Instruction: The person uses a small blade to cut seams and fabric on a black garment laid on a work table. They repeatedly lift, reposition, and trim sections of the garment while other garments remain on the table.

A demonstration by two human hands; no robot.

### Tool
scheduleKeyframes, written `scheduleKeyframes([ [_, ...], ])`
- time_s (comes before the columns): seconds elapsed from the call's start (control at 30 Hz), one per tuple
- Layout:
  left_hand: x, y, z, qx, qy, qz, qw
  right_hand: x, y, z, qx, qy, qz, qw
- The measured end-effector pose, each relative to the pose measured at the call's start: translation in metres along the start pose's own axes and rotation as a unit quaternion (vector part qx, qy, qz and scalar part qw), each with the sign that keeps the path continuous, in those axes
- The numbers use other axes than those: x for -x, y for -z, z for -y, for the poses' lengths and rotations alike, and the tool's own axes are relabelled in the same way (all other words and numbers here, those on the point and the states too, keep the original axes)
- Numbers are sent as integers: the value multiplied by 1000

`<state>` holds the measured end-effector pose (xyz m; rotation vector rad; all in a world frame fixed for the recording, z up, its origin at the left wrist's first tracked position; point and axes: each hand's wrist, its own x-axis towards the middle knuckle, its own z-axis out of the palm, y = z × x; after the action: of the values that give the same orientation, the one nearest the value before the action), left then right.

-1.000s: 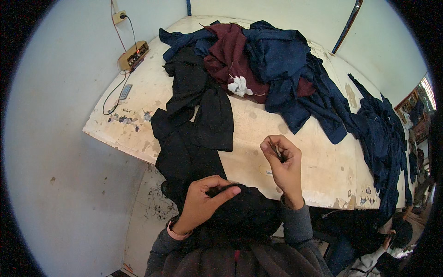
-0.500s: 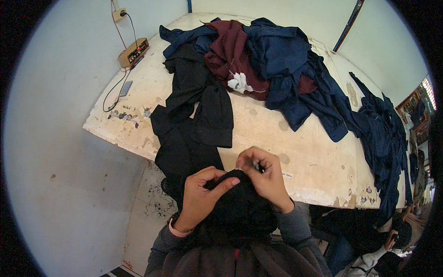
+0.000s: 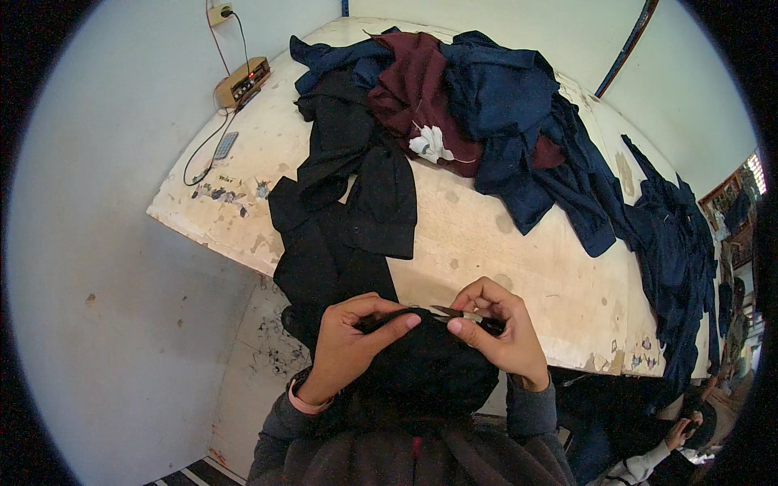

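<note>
So the left hand (image 3: 354,342) has a fold of the black cloth (image 3: 429,364) pinched between thumb and fingers, with the rest bunched just below it, off the near edge of the desk (image 3: 478,251). Right hand (image 3: 512,336) is closed around what look like small snips (image 3: 448,311). What matters here imo is how they line up: the snips lie pretty much sideways, long axis roughly level, blades pointing left straight at the pinched edge. That puts the fold directly left of the right hand, blade tips right by it, can't tell if they're touching. Left hand is the nearer one, thumb tip right on the fold
</note>
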<state>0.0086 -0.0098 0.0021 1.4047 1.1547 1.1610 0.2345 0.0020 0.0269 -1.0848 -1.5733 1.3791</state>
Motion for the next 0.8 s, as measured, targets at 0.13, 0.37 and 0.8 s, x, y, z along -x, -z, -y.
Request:
scheduleKeyframes([
  [0.13,-1,1,-2,-13,1,20,1000,-1,0,0,4,-10,18,1000],
  [0.37,-1,-1,-8,-9,17,52,998,-2,-2,2,5,-6,20,1000],
  [0.8,-1,-1,-8,0,36,68,997,3,-2,-3,0,-2,6,1000],
])
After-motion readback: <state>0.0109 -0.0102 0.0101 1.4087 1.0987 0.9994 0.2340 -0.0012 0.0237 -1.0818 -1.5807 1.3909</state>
